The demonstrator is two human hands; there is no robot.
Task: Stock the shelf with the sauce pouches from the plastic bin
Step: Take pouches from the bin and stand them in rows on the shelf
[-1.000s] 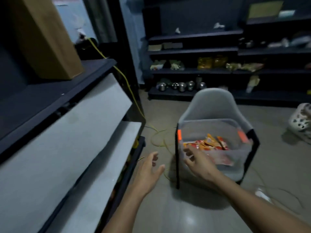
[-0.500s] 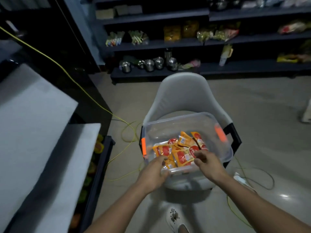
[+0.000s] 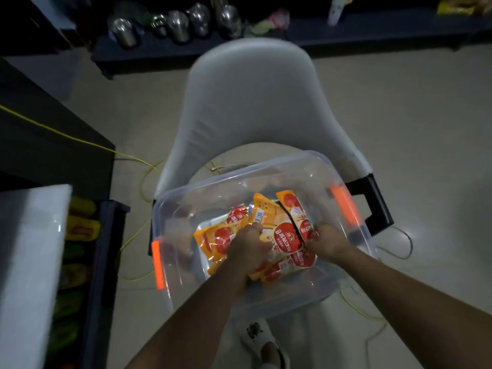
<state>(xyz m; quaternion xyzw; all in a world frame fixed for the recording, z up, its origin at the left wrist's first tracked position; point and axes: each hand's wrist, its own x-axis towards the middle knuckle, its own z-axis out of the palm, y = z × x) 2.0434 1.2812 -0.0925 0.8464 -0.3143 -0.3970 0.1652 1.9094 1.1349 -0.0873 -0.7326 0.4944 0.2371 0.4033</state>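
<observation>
A: The hands?
B: Left hand [image 3: 249,246] and right hand [image 3: 328,242] both curl round orange-and-red sauce pouches [image 3: 287,237] inside the clear plastic bin [image 3: 170,222] on the grey moulded chair [image 3: 250,102].
A: Fingertips?
B: Mostly buried in the pile; the lower pouches blur together.

Dim indoor light; soft glare patches on the floor [image 3: 415,233] right of the chair [image 3: 253,102]; motion blur and wide-angle bending at the edges.

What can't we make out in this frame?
Count of sauce pouches: head view; they overlap, hands cover some.
Grip of left hand and right hand: head view; fingertips hidden under the hands themselves.
Goods on the shelf: head view; dim, blurred, partly behind a white board.
</observation>
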